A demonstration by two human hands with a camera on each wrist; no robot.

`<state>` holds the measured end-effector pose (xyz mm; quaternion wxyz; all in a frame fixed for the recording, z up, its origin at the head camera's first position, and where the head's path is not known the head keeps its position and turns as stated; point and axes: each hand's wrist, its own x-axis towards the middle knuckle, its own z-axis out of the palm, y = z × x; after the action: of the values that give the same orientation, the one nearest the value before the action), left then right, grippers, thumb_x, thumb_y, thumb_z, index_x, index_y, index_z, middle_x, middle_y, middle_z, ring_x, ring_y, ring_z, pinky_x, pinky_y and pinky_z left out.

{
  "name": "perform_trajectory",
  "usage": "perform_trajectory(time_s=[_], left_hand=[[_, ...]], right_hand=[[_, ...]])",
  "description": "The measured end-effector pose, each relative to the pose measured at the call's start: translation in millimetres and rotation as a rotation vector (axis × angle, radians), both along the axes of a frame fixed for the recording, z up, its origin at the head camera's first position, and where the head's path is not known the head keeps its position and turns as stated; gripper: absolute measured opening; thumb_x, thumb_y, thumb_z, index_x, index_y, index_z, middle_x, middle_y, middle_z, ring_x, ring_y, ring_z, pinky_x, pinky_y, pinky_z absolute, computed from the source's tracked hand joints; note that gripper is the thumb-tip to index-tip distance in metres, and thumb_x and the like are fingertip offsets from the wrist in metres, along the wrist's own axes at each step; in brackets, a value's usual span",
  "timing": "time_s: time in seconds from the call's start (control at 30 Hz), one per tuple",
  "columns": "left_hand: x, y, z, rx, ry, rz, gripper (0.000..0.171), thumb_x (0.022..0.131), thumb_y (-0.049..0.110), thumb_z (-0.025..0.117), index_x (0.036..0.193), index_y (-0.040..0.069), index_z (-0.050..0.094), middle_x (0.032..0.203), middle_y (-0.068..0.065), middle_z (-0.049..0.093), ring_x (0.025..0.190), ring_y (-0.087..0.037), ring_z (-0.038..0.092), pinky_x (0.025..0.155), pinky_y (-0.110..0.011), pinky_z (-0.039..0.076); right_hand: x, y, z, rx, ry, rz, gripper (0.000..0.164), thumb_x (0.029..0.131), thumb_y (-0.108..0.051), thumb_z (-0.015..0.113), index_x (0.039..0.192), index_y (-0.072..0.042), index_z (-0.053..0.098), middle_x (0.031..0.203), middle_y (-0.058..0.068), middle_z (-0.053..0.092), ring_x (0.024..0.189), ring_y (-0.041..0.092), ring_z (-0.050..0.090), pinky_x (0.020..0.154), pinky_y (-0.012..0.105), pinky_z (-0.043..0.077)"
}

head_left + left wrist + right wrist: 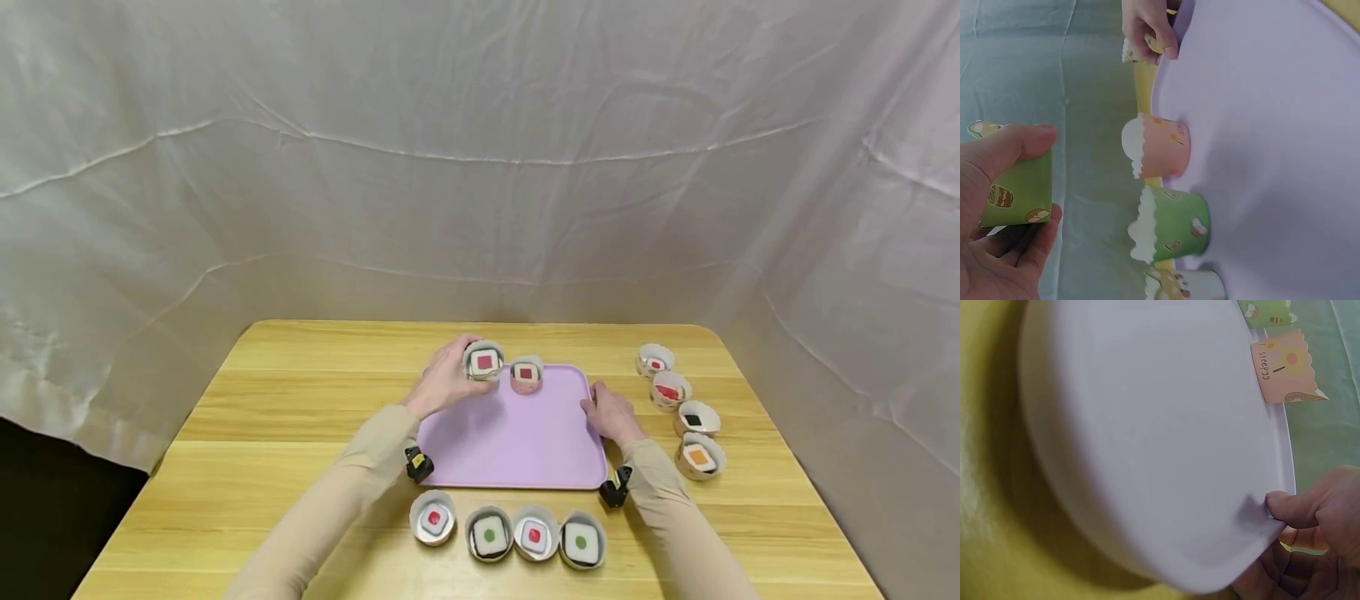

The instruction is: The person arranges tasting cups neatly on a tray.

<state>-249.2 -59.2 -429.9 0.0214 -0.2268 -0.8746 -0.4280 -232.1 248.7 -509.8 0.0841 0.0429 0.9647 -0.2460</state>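
My left hand [444, 379] holds a green paper baking cup [1019, 187] above the far left part of the lilac tray [525, 442]. In the head view, a white square sushi-like piece with a dark red centre [485, 360] shows at this cup's mouth. On the tray along its far edge stand a pink paper cup [1169, 147], a green paper cup [1182, 224] and a pale cup with an animal print [1200, 284]; the head view shows only the pink one plainly. My right hand [613, 414] grips the tray's right rim, thumb on top and fingers curled below.
Several paper cups [489, 533] with sushi-like pieces stand in a row before the tray's near edge. More filled cups [699, 457] form a line on the right side of the wooden table [300, 375]. Pale fabric [480, 208] hangs behind the table and at both sides.
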Motion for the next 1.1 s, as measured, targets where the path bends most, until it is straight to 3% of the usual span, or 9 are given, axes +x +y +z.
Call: perform_trajectory(time_s=[0.23,0.5,0.7,0.97,1.1], left_hand=[[-9.9,20.3,5.5,-0.021,-0.023,-0.033,0.064,0.076,0.018,0.087,0.130,0.006,0.054,0.121,-0.015,0.068,0.110,-0.029,0.063,0.096,-0.043,0.051],[-21.1,46.8,7.2,-0.043,-0.020,-0.062,0.065,0.077,0.016,0.086,0.131,0.008,0.052,0.117,-0.012,0.069,0.104,-0.026,0.064,0.091,-0.037,0.053],[-26.9,63.0,8.5,-0.035,-0.065,-0.099,0.063,0.080,0.018,0.084,0.133,0.010,0.050,0.115,-0.012,0.068,0.101,-0.022,0.063,0.091,-0.034,0.052],[-34.5,78.8,3.9,-0.072,-0.075,-0.128,0.063,0.083,0.015,0.082,0.136,0.008,0.048,0.119,-0.017,0.067,0.103,-0.024,0.065,0.092,-0.034,0.054],[-38.4,87.1,-1.0,-0.115,-0.070,-0.135,0.065,0.083,0.018,0.083,0.137,0.009,0.048,0.117,-0.013,0.068,0.101,-0.020,0.064,0.086,-0.025,0.053]], right_hand=[[1.6,-0.5,0.6,-0.022,-0.019,-0.012,0.022,0.103,-0.020,0.051,0.110,0.001,0.051,0.092,0.022,0.064,0.078,0.030,0.064,0.060,0.035,0.052],[1.5,0.4,0.6,-0.012,0.000,0.000,0.023,0.102,-0.020,0.051,0.111,0.002,0.051,0.093,0.022,0.065,0.079,0.031,0.064,0.064,0.038,0.053],[1.1,0.9,0.1,0.005,0.005,0.005,0.024,0.102,-0.020,0.052,0.112,0.002,0.052,0.094,0.022,0.065,0.081,0.032,0.063,0.068,0.041,0.053],[1.6,0.5,0.4,0.016,0.012,0.008,0.025,0.101,-0.021,0.053,0.113,0.002,0.052,0.095,0.023,0.066,0.084,0.034,0.064,0.072,0.045,0.054],[1.4,0.2,0.1,0.014,0.015,0.004,0.026,0.102,-0.021,0.053,0.113,0.002,0.053,0.096,0.023,0.066,0.084,0.034,0.064,0.072,0.045,0.054]])
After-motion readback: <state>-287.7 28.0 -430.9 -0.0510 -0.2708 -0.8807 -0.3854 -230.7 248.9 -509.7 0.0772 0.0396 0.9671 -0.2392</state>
